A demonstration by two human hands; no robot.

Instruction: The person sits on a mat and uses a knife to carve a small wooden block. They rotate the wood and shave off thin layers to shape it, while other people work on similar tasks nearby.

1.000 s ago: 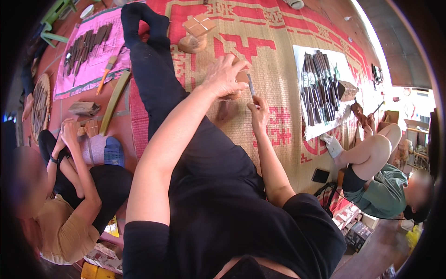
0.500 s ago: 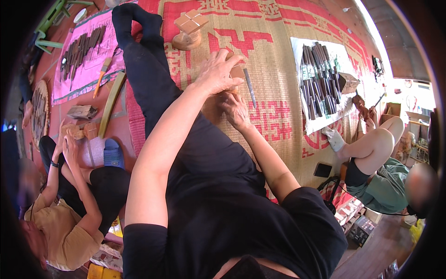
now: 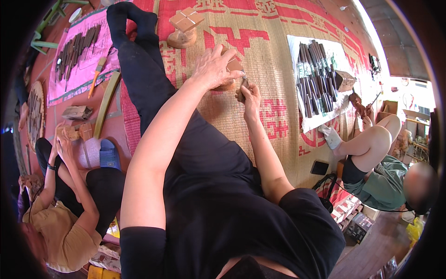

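My left hand is wrapped over a reddish-brown wooden block, which sits on a paler wooden base on the mat. Its thumb reaches along the block's near side. Close by on the right, my right hand grips a slim carving tool with a brown handle; its metal end lies near my left thumb. The fingers hide part of this tool. Farther away, a similar block marked with pale crossing lines rests on a round wooden base.
Dark-handled carving tools lie on a white sheet at right, beside a wooden block. More tools and a brush lie on pink cloth at left. People sit on both sides. A phone lies at right.
The slim tool that lay on the mat beside the block is gone from there. My right hand has come out from under the block and now grips a tool at its right.
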